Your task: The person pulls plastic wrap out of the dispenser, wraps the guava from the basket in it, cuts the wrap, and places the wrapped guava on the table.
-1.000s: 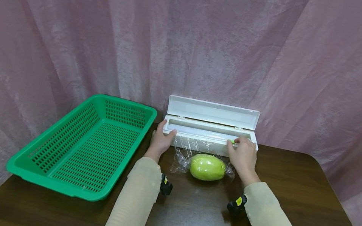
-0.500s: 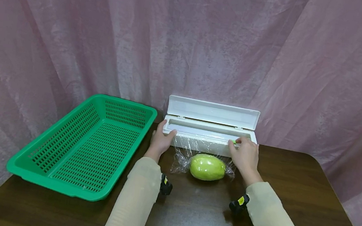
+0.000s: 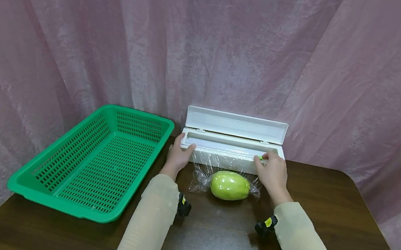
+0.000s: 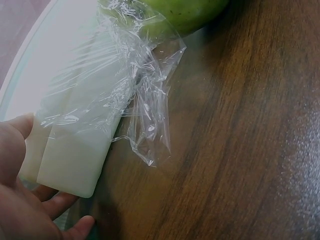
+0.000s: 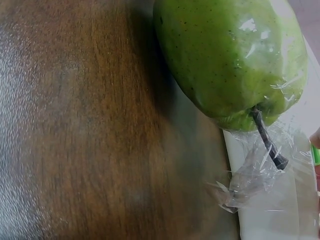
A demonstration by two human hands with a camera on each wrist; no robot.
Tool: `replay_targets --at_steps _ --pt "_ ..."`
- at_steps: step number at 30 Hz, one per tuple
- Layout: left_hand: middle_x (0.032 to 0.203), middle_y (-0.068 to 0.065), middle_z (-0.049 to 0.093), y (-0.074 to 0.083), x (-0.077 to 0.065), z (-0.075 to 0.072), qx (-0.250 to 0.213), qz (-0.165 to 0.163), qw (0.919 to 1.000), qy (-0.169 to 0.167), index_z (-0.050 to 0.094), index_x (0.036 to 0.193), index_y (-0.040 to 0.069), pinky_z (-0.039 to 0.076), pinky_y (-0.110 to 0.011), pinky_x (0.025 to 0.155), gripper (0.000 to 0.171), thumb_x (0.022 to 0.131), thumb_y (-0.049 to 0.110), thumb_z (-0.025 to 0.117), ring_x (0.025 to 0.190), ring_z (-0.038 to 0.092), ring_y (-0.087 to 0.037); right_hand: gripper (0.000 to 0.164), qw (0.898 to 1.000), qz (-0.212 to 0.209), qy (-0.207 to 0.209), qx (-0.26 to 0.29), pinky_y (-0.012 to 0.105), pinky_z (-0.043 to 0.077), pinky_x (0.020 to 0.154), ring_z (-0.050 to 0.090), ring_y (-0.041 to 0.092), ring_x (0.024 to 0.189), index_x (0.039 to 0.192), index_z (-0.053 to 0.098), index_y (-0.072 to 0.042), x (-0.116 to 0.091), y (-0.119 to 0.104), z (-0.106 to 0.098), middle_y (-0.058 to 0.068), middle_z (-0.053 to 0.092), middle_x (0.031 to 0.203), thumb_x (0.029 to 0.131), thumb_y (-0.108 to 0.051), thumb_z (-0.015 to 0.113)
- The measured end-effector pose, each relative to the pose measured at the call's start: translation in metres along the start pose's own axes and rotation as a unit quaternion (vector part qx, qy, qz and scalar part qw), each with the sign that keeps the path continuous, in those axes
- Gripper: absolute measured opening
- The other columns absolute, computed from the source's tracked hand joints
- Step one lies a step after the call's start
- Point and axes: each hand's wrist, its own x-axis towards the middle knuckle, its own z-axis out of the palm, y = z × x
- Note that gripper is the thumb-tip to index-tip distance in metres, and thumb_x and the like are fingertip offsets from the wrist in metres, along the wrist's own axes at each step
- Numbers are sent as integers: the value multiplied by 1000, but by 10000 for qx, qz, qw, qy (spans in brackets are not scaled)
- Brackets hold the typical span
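A long white cling film dispenser [image 3: 236,125] stands on the table with its lid raised and a roll inside. My left hand [image 3: 178,158] grips its left end, thumb on top and fingers beneath in the left wrist view. Near the right end, my right hand [image 3: 271,174] pinches the small green slide cutter [image 3: 260,157] on the front edge. Clear cling film [image 4: 150,115] runs from the dispenser to an oval green fruit [image 3: 229,186] lying in front, wrapped in it. The fruit's dark stem [image 5: 267,137] shows through the film in the right wrist view, where most of my right hand is hidden.
A green slotted plastic basket [image 3: 137,171] sits on the left of the dark wooden table [image 3: 207,244]. Pink curtains [image 3: 232,53] hang close behind the dispenser. The table's right corner is rounded.
My right hand has slid a little to the right along the dispenser's front edge, carrying the green slide cutter. The left hand and the fruit stay in place.
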Motion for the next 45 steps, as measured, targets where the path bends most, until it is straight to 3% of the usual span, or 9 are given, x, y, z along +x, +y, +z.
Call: replay_targets --at_steps 5,23,30,45 --pt "156 -21 12 0 1 0 10 20 10000 8 23 149 30 20 -53 114 64 94 41 54 145 10 -39 37 10000 86 -18 13 48 45 86 58 38 98 98 63 2 0 1 0 21 67 102 91 -34 58" --pt "156 -21 15 -1 0 1 77 63 9999 67 25 149 28 20 -51 115 64 93 40 55 144 11 -39 34 9996 286 -4 91 50 47 76 59 37 93 100 60 1 -2 7 -2 21 63 102 90 -32 57" --pt "156 -20 13 -1 1 1 37 24 10000 37 23 149 31 19 -52 115 64 94 41 53 145 10 -38 36 9992 237 -131 298 52 45 86 56 38 102 109 62 -2 0 9 -3 22 62 111 92 -33 56" --pt "156 -19 15 -1 2 0 60 52 10000 45 24 149 30 18 -51 116 64 93 40 54 145 9 -38 33 9984 247 -9 516 52 44 88 58 40 93 104 64 3 1 11 -3 25 61 105 91 -27 59"
